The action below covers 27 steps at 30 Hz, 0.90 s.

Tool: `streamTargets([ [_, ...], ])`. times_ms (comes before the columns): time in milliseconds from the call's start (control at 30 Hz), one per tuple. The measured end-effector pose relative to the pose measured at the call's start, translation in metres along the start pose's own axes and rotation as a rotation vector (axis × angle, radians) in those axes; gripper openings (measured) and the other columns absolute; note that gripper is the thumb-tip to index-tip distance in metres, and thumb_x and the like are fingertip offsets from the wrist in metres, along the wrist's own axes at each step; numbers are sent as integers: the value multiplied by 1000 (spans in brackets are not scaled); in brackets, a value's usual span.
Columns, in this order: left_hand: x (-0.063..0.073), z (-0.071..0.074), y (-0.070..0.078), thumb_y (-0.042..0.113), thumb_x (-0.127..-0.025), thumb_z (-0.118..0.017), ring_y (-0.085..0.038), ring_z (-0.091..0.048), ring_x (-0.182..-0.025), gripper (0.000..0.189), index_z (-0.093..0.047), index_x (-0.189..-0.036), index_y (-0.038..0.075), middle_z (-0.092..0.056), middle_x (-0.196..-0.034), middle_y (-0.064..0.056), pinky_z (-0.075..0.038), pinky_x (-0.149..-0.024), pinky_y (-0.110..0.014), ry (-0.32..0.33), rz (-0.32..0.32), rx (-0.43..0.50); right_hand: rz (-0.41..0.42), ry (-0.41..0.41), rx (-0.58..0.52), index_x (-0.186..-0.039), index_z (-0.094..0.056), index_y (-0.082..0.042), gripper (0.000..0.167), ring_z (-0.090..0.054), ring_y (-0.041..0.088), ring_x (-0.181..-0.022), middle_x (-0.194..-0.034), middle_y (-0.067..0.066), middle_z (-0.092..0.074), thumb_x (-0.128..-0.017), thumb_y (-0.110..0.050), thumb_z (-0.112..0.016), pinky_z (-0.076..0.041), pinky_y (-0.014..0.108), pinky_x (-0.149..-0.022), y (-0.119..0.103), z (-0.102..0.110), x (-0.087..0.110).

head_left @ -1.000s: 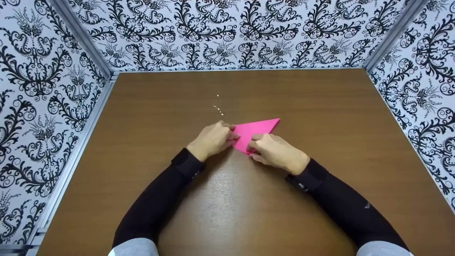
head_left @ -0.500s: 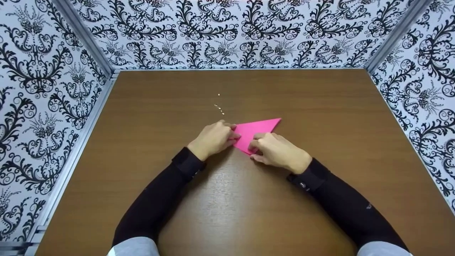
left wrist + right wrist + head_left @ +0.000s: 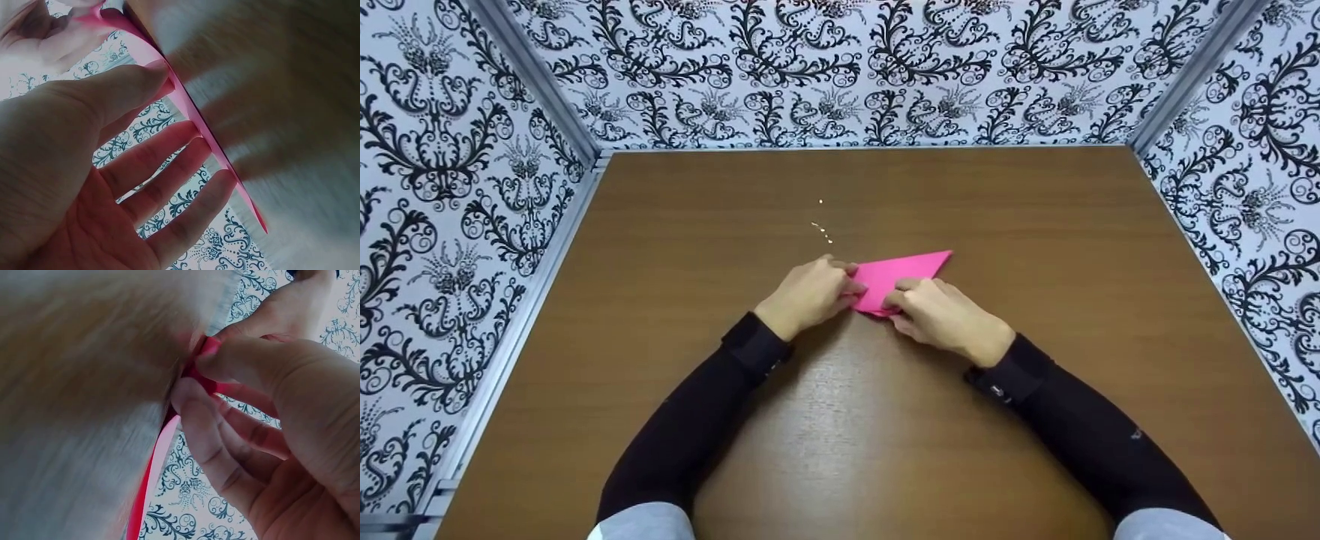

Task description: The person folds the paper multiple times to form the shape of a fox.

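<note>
A folded sheet of pink paper (image 3: 898, 274) lies near the middle of the wooden table, one pointed corner reaching to the far right. My left hand (image 3: 810, 294) rests on its left end; in the left wrist view the fingers (image 3: 169, 185) are fairly straight, with their tips and the thumb on the paper (image 3: 207, 135). My right hand (image 3: 949, 315) pinches the near edge between thumb and fingers, and the right wrist view shows a bit of the paper (image 3: 208, 365) between them. Under both hands, parts of the paper are hidden.
Several small pale marks (image 3: 822, 231) dot the brown table (image 3: 840, 427) beyond the paper. Walls with a black-and-white scroll pattern (image 3: 802, 71) border the table at the back and both sides, with grey metal rails (image 3: 536, 82) at the corners.
The paper's near corner, which pointed toward me by the right fingers, has been turned up, so the near edge sits farther away. The left hand stays in place; the right has barely shifted.
</note>
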<state>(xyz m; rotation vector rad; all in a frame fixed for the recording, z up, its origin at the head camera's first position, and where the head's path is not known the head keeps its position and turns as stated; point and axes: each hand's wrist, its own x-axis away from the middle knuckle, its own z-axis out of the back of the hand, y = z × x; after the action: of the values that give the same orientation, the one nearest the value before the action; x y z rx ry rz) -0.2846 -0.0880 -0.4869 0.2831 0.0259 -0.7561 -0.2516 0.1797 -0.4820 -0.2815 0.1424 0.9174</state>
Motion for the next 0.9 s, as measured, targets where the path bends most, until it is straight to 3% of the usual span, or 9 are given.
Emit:
streamTargets([
  [167,0,1,0,19,-110,-83,-45,-79,-128,22,-91,-130,21,-78,-152,-21,-71,-106,-54,0,1,2,30,36,-84,-109,-85,-4,11,-80,24,-90,-101,11,-82,-99,0,-86,-70,42,-80,1,4,-2],
  [400,1,1,0,19,-109,-84,-42,-80,-129,24,-90,-132,19,-79,-151,-20,-70,-108,-53,12,-5,12,42,57,-173,-111,-86,-1,13,-82,25,-88,-102,13,-86,-98,2,-88,-70,42,-78,3,8,-2],
  [700,0,0,-1,20,-110,-83,-43,-79,-126,25,-89,-134,21,-76,-155,-20,-70,-107,-52,-7,12,21,-18,136,-220,-104,-85,-4,5,-83,26,-90,-99,9,-88,-103,0,-85,-69,47,-82,7,3,-6],
  [900,0,0,0,21,-109,-84,-44,-79,-128,25,-89,-134,23,-76,-155,-20,-70,-107,-53,-8,21,18,-116,146,-275,-103,-86,-4,4,-79,20,-75,-94,11,-88,-105,-1,-85,-68,41,-74,11,3,-10],
])
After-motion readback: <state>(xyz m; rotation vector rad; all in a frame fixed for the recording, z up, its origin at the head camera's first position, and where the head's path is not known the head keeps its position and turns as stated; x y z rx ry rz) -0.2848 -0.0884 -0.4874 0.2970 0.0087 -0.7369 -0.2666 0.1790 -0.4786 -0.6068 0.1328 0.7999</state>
